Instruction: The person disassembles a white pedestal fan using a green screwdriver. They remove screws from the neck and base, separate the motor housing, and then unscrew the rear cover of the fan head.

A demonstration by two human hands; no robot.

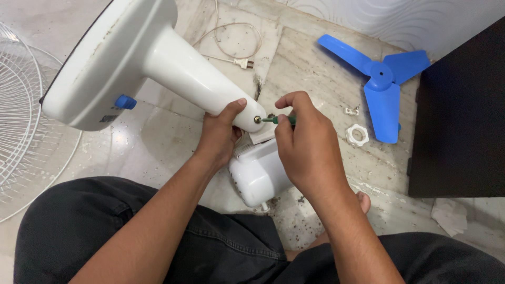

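the left hand (220, 138) grips the white fan stand's neck (194, 76) at centre; the right hand (305, 138) pinches a green screwdriver (278, 120) on its screw (258, 120), at three o'clock of the left thumb. likely turning the screw; next needs steady axial pressure.

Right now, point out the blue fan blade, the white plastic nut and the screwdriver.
blue fan blade (382, 75): head view, on the round hub.
white plastic nut (357, 135): head view, on its ring.
screwdriver (272, 120): head view, on the green shaft beside the right hand's fingers.

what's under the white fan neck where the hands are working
Below the fan neck sits the white motor housing, resting on the marble floor. The left hand and right hand cover the joint between them, so how they connect cannot be seen.
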